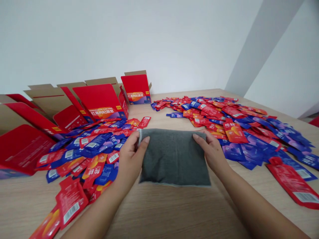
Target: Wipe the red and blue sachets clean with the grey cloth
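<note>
A folded dark grey cloth (175, 157) hangs between both hands, just above the wooden table. My left hand (133, 152) pinches its upper left corner, thumb in front and fingers behind. At the opposite upper corner my right hand (211, 149) grips it the same way. A pale stitched edge shows near the left thumb, and the cloth's lower edge hangs free. Red and blue pouches (97, 142) lie heaped close to my left hand. Another spread of such pouches (234, 132) reaches near my right hand.
Open red cartons (99, 99) stand along the left side, with one more carton (136, 89) farther back. Single pouches (294, 182) lie at the right front. Behind the wooden table (164, 212) rises a white wall (174, 43).
</note>
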The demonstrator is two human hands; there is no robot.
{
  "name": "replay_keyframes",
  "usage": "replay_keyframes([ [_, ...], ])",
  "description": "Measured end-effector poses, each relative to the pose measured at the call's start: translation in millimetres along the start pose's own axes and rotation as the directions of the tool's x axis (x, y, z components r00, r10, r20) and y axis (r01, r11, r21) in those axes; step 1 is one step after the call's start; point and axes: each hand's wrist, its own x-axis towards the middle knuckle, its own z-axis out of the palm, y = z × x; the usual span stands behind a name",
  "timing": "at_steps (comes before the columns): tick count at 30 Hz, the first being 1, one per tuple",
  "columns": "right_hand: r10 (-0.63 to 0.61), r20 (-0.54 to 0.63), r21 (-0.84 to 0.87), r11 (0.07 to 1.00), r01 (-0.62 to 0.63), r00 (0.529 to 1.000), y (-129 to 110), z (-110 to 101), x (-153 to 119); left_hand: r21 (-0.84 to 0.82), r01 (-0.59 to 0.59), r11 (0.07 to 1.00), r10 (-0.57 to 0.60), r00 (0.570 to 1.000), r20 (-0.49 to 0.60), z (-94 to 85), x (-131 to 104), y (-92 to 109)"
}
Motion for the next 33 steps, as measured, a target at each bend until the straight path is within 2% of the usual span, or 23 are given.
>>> replay_keyframes([
  [2,0.023,-0.088,-0.146,0.989,-0.036,0.996,16,-6,9,0.009,0.166,0.986,-0.165,0.972,0.168,9.0,3,-24],
  [3,0.018,-0.103,-0.267,0.963,-0.046,0.994,25,-8,12,0.116,0.219,0.969,-0.243,0.930,0.274,12.1,4,-36],
  [4,0.019,-0.096,-0.419,0.906,-0.058,0.995,34,-10,15,0.272,0.202,0.941,-0.290,0.895,0.338,14.4,4,-47],
  [5,0.032,-0.066,-0.584,0.809,-0.065,0.997,42,-12,17,0.411,0.120,0.904,-0.264,0.912,0.314,16.0,4,-55],
  [7,0.080,-0.016,-0.827,0.559,-0.059,0.997,54,-12,16,0.569,-0.116,0.814,-0.080,0.948,0.308,18.9,-1,-66],
  [8,0.102,-0.003,-0.889,0.456,-0.049,0.995,57,-12,15,0.588,-0.238,0.773,0.021,0.936,0.351,20.7,-5,-67],
  [9,0.112,0.003,-0.919,0.392,-0.042,0.994,60,-11,14,0.570,-0.354,0.742,0.090,0.894,0.439,23.2,-10,-68],
  [10,0.114,0.009,-0.929,0.369,-0.034,0.993,61,-10,13,0.526,-0.452,0.720,0.114,0.825,0.553,26.1,-15,-67],
  [11,0.105,0.019,-0.924,0.382,-0.022,0.994,63,-9,12,0.475,-0.523,0.708,0.096,0.738,0.668,29.5,-20,-65],
  [13,0.072,0.027,-0.879,0.477,-0.010,0.997,69,-7,14,0.410,-0.588,0.697,-0.004,0.568,0.823,36.4,-30,-63],
  [14,0.051,0.022,-0.838,0.546,-0.010,0.998,73,-7,16,0.408,-0.596,0.692,-0.060,0.515,0.855,39.4,-33,-62],
  [15,0.033,0.009,-0.782,0.623,-0.013,0.999,78,-7,18,0.422,-0.595,0.684,-0.108,0.489,0.865,41.9,-37,-61],
  [17,0.028,-0.052,-0.638,0.768,-0.055,0.998,89,-9,23,0.470,-0.581,0.665,-0.171,0.494,0.852,45.2,-42,-60],
  [19,0.065,-0.151,-0.481,0.867,-0.130,0.986,100,-14,29,0.524,-0.564,0.638,-0.201,0.535,0.821,46.8,-46,-60],
  [21,0.110,-0.260,-0.324,0.926,-0.194,0.959,106,-21,34,0.565,-0.548,0.616,-0.213,0.575,0.790,47.3,-48,-60],
  [24,0.094,-0.387,-0.105,0.984,-0.145,0.917,103,-30,39,0.575,-0.548,0.607,-0.193,0.600,0.776,47.8,-50,-62],
  [26,0.053,-0.410,-0.012,0.998,-0.063,0.911,93,-27,37,0.586,-0.546,0.599,-0.172,0.627,0.760,49.1,-49,-66],
  [27,0.029,-0.392,-0.002,0.999,-0.032,0.919,87,-22,33,0.604,-0.536,0.589,-0.167,0.651,0.741,50.3,-49,-68],
  [29,-0.024,-0.277,-0.073,0.997,0.004,0.961,75,-4,21,0.662,-0.499,0.560,-0.175,0.709,0.683,53.6,-48,-72],
  [31,-0.079,-0.067,-0.264,0.963,0.059,0.995,64,19,3,0.716,-0.458,0.528,-0.182,0.762,0.622,57.3,-48,-76],
  [33,-0.164,0.114,-0.512,0.836,0.199,0.980,54,40,-16,0.739,-0.445,0.506,-0.169,0.789,0.591,60.2,-49,-79],
])
